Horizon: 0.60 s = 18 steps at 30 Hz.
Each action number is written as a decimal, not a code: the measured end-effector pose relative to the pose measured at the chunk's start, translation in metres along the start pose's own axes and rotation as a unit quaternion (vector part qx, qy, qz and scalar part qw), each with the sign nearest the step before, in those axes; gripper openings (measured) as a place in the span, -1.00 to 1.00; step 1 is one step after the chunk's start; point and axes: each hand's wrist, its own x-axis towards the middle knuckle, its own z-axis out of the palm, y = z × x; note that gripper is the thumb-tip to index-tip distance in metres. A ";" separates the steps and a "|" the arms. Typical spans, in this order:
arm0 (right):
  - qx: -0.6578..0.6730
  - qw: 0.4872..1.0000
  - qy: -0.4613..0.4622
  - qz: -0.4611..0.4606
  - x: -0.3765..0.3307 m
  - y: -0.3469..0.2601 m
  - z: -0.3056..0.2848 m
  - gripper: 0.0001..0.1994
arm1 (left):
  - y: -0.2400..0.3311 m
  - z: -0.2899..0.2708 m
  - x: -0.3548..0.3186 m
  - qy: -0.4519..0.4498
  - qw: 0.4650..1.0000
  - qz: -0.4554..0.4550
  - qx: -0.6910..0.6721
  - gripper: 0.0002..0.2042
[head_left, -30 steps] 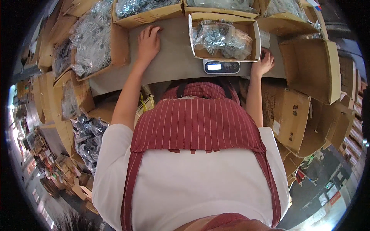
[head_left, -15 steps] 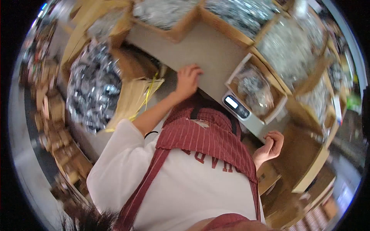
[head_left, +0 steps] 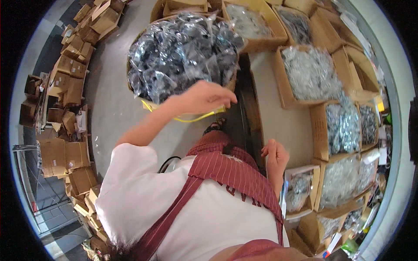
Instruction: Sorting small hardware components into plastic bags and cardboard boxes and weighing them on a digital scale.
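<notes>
My left hand [head_left: 208,98], slightly blurred, hovers over the near edge of a large box piled with dark items in clear plastic bags [head_left: 185,54]. Its fingers are loosely stretched to the right, and nothing shows in them. A yellow strap [head_left: 198,116] hangs along the box's near side, just below this hand. Closer to my body, my right hand [head_left: 276,159] is held above the table edge, its fingers curled in with the thumb up. No object can be seen in it. Beside it lies a small open box [head_left: 315,191] with bagged parts inside.
A grey tabletop [head_left: 281,124] runs along my right, lined with cardboard boxes of clear-bagged parts, among them a full box [head_left: 285,93]. Stacked cartons [head_left: 69,89] stand along the left beyond the grey floor [head_left: 109,56]. A dark gap [head_left: 249,100] separates the big box and the table.
My view has turned left, bringing the large box of dark bagged items in front of me. My left hand has left the table edge and come over that box. My right hand stays curled.
</notes>
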 end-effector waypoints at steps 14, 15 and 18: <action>-0.364 0.920 0.138 -0.047 0.181 0.122 0.077 -0.85 | -0.329 -0.342 0.110 0.149 0.917 -0.369 -0.001 -0.62; -0.393 0.906 0.146 -0.062 0.184 0.130 0.077 -0.84 | -0.360 -0.353 0.120 0.103 0.904 -0.414 0.023 -0.59; -0.410 0.892 0.173 -0.078 0.180 0.141 0.080 -0.82 | -0.440 -0.360 0.154 -0.087 0.850 -0.439 0.276 -0.51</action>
